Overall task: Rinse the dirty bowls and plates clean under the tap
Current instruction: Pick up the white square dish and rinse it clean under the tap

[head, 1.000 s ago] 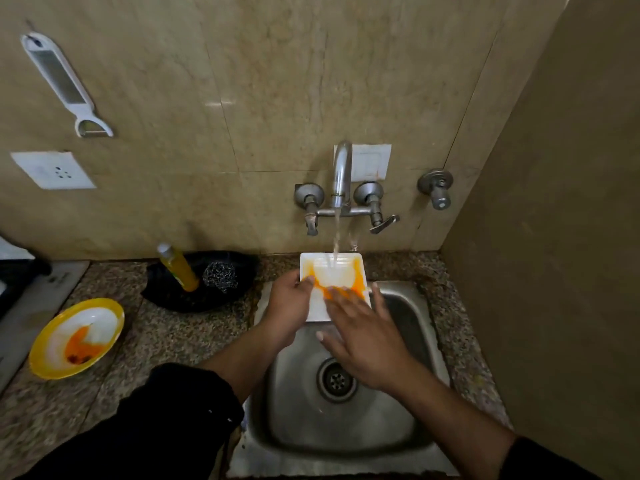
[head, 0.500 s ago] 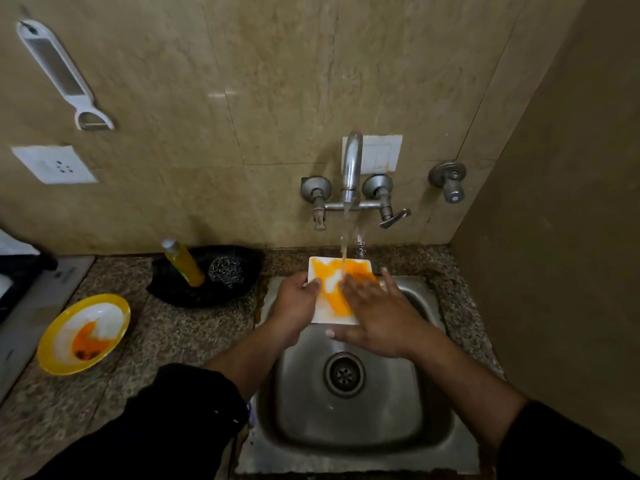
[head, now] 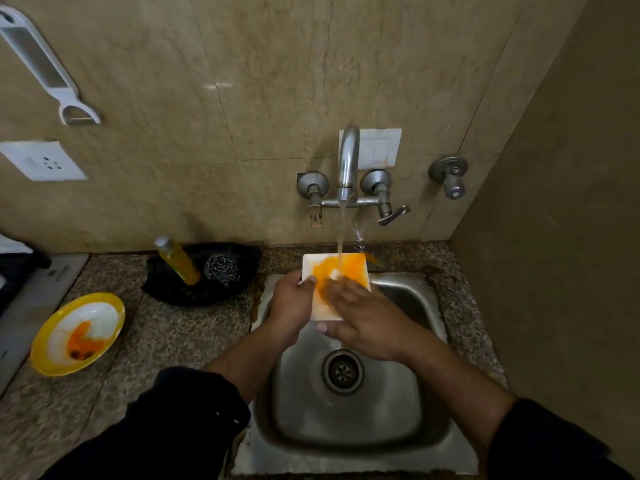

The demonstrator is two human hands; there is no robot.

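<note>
Plate [head: 323, 271] edge in left hand [head: 290, 303]

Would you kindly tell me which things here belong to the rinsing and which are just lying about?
In the job: orange-smeared white square plate, steel tap, steel sink, left hand, right hand, soiled yellow-rimmed round bowl.
Lying about: yellow plastic bottle, steel-wool scrubber, white wall-hung peeler.

**Materials and finishes at a kitchen sink**

The sink [head: 381, 414] is brushed steel with a dull sheen. The tap [head: 348, 157] is satin grey metal. The wall [head: 277, 81] is glossy beige stone-look tile. The desk [head: 173, 334] is speckled, polished granite. The square plate [head: 325, 271] is smooth, wet and white, smeared with orange. The round plate [head: 52, 367] looks like glossy yellow-rimmed plastic. The scrubber [head: 221, 270] is wiry metal.
</note>
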